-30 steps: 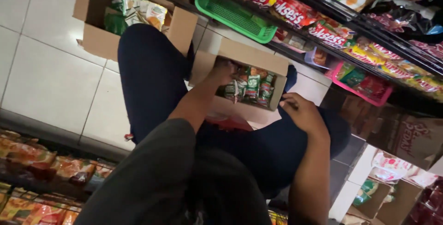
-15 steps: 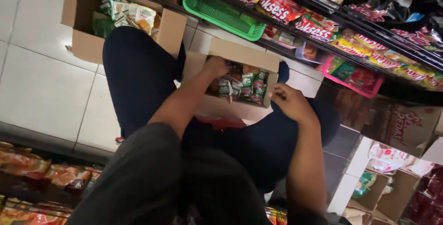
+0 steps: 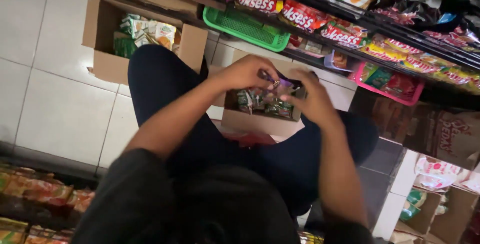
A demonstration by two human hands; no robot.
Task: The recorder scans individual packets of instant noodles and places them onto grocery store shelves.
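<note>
At frame centre, the left hand [image 3: 245,72] and right hand [image 3: 311,100] are together pinching a small, glossy purple packet [image 3: 281,80] above the open box [image 3: 260,122].

We're looking down a shop aisle: snack packets [image 3: 300,16] are crowding the shelves [image 3: 380,29], plastic baskets [image 3: 245,26] are sitting below, and cardboard boxes [image 3: 107,66] of stock are lying open on the tiled floor [image 3: 55,109].

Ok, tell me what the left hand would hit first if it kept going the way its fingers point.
Probably the right hand: the left hand points across the open carton toward it, a small purple thing between them; depth is unclear.
</note>
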